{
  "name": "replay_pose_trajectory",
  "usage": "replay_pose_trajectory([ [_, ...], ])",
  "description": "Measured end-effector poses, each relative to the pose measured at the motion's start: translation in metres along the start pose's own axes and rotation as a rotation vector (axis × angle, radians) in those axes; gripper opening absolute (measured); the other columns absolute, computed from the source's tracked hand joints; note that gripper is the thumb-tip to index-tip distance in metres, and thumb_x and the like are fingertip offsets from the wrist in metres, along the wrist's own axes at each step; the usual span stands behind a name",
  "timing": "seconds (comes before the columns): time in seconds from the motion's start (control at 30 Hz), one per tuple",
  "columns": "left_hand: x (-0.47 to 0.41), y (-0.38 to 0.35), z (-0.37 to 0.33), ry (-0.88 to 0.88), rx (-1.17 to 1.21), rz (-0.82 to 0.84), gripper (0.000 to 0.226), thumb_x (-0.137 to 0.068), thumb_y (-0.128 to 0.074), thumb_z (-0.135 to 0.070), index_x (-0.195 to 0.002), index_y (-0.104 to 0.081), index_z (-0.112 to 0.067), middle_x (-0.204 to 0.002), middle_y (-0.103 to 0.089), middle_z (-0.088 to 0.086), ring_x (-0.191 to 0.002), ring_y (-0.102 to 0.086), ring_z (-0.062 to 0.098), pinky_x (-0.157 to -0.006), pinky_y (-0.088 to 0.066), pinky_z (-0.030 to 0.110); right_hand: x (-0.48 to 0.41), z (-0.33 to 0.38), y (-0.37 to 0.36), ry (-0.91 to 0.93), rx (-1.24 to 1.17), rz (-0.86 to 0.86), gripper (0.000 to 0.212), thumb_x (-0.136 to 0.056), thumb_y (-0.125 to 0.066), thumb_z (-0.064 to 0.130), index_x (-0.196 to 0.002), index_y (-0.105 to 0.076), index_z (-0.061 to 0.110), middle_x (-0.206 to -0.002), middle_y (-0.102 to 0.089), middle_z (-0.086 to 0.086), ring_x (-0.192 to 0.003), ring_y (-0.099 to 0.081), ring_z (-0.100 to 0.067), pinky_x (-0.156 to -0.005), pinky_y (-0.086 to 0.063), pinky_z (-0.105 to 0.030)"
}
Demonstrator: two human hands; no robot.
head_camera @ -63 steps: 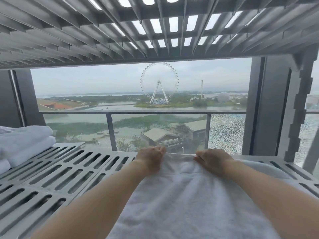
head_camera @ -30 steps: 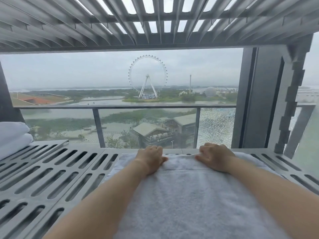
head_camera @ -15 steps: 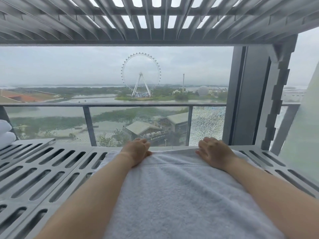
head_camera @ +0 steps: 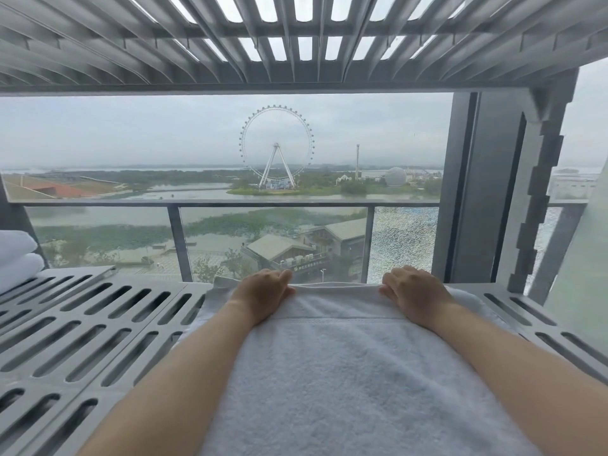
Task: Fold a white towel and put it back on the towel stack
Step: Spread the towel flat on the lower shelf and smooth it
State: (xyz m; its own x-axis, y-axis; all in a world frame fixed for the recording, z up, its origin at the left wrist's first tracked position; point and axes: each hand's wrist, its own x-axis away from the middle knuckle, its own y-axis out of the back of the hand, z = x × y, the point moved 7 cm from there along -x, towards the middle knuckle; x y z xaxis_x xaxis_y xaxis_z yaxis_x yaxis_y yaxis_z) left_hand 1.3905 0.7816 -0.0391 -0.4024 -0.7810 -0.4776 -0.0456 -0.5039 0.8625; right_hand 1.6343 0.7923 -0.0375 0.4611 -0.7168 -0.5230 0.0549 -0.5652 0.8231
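- White towel [head_camera: 345,373] is held at its far edge by both hands. The left hand [head_camera: 263,292] and the right hand [head_camera: 416,296] each curl their fingers over that edge with the thumb on top, so both are clamped on the cloth. The fingertips are hidden behind the fold.
- The hands sit apart, one toward each far corner, with a straight stretch of edge between them. This spacing probably keeps the edge level so the layers line up.
- At the far left corner a thinner layer pokes out beyond the top one. That suggests the towel is doubled at least once and its edges are being squared.
- The towel lies flat on a grey slotted shelf [head_camera: 98,330], right of the middle, running from the near side to the far rim. Both forearms reach out over it.
- The towel stack [head_camera: 18,258] sits at the far left of the same shelf, well apart from the hands, with bare slots between. The towel has yet to go there.
- Overhead is an upper shelf [head_camera: 296,44] with the same slots. Beyond the far rim stand a glass railing [head_camera: 263,204] and, in the distance, a big wheel [head_camera: 276,146].
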Motion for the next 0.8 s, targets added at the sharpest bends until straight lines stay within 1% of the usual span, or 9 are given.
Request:
replay_pose_trajectory([
  [0.13,0.001,0.0,-0.001,0.019,-0.018,0.039,0.028,-0.099,-0.036,-0.032,-0.104,-0.042,-0.006,-0.106,-0.061,0.014,-0.096,-0.058,0.029,-0.079,-0.045,0.034,0.001,0.0,0.007,-0.03,0.022,-0.053,0.031,-0.096,-0.038,0.037,-0.095,-0.051,0.009,-0.097,-0.056,-0.006,-0.093,-0.05,-0.025,-0.078,-0.035,-0.035],
  [0.23,0.009,0.014,-0.005,0.057,-0.118,-0.044,0.035,-0.098,-0.036,-0.036,-0.111,-0.042,-0.004,-0.105,-0.06,0.012,-0.086,-0.064,0.03,-0.066,-0.049,0.036,0.007,-0.001,0.014,-0.089,-0.036,-0.088,0.035,-0.096,-0.033,0.041,-0.095,-0.047,0.009,-0.091,-0.058,-0.008,-0.085,-0.057,-0.028,-0.069,-0.04,-0.036],
  [0.33,0.028,0.046,-0.024,-0.053,-0.233,-0.283,0.034,-0.078,-0.072,-0.032,-0.087,-0.056,-0.003,-0.066,-0.063,0.004,-0.042,-0.061,0.02,-0.033,-0.044,0.027,0.016,0.003,0.021,-0.087,-0.016,-0.102,0.037,-0.097,-0.027,0.044,-0.1,-0.044,0.011,-0.083,-0.063,-0.004,-0.073,-0.063,-0.027,-0.057,-0.038,-0.031],
  [0.4,0.041,0.06,-0.034,-0.091,-0.291,-0.373,0.044,-0.063,-0.083,-0.033,-0.078,-0.05,-0.007,-0.047,-0.055,-0.002,-0.027,-0.048,0.012,-0.024,-0.035,0.022,0.023,0.008,0.026,-0.067,0.003,-0.102,0.038,-0.097,-0.025,0.044,-0.099,-0.046,0.012,-0.083,-0.065,-0.003,-0.072,-0.064,-0.026,-0.058,-0.04,-0.031],
  [0.5,0.058,0.07,-0.045,-0.09,-0.336,-0.382,0.052,-0.065,-0.081,-0.036,-0.084,-0.039,-0.012,-0.042,-0.052,-0.005,-0.025,-0.046,0.01,-0.024,-0.034,0.021,0.035,0.016,0.04,-0.043,0.002,-0.117,0.038,-0.097,-0.03,0.042,-0.095,-0.052,0.012,-0.084,-0.065,-0.005,-0.073,-0.064,-0.027,-0.061,-0.043,-0.031],
  [0.57,0.069,0.079,-0.052,-0.071,-0.335,-0.394,0.046,-0.064,-0.083,-0.035,-0.082,-0.047,-0.011,-0.04,-0.053,-0.005,-0.026,-0.048,0.012,-0.024,-0.035,0.022,0.046,0.023,0.052,-0.013,-0.025,-0.156,0.036,-0.096,-0.039,0.038,-0.086,-0.056,0.008,-0.076,-0.064,-0.009,-0.065,-0.062,-0.028,-0.057,-0.043,-0.031],
  [0.67,0.087,0.092,-0.064,-0.026,-0.368,-0.374,0.034,-0.06,-0.085,-0.033,-0.059,-0.058,-0.013,-0.037,-0.052,-0.003,-0.025,-0.049,0.015,-0.026,-0.035,0.02,0.063,0.035,0.072,0.055,-0.024,-0.219,0.032,-0.089,-0.058,0.03,-0.07,-0.056,0.005,-0.059,-0.06,-0.011,-0.047,-0.056,-0.026,-0.047,-0.043,-0.031],
  [0.73,0.1,0.101,-0.072,-0.02,-0.388,-0.379,0.034,-0.063,-0.084,-0.033,-0.057,-0.057,-0.014,-0.038,-0.054,-0.003,-0.028,-0.052,0.016,-0.028,-0.037,0.02,0.075,0.043,0.086,0.088,0.002,-0.263,0.032,-0.081,-0.069,0.026,-0.061,-0.054,0.006,-0.049,-0.055,-0.009,-0.038,-0.051,-0.024,-0.04,-0.041,-0.029],
  [0.8,0.115,0.11,-0.081,-0.022,-0.413,-0.388,0.032,-0.065,-0.083,-0.034,-0.059,-0.058,-0.014,-0.041,-0.056,-0.003,-0.031,-0.054,0.016,-0.03,-0.037,0.02,0.088,0.051,0.097,0.108,0.017,-0.271,0.032,-0.082,-0.067,0.027,-0.061,-0.054,0.006,-0.048,-0.055,-0.008,-0.037,-0.05,-0.023,-0.04,-0.042,-0.029],
])
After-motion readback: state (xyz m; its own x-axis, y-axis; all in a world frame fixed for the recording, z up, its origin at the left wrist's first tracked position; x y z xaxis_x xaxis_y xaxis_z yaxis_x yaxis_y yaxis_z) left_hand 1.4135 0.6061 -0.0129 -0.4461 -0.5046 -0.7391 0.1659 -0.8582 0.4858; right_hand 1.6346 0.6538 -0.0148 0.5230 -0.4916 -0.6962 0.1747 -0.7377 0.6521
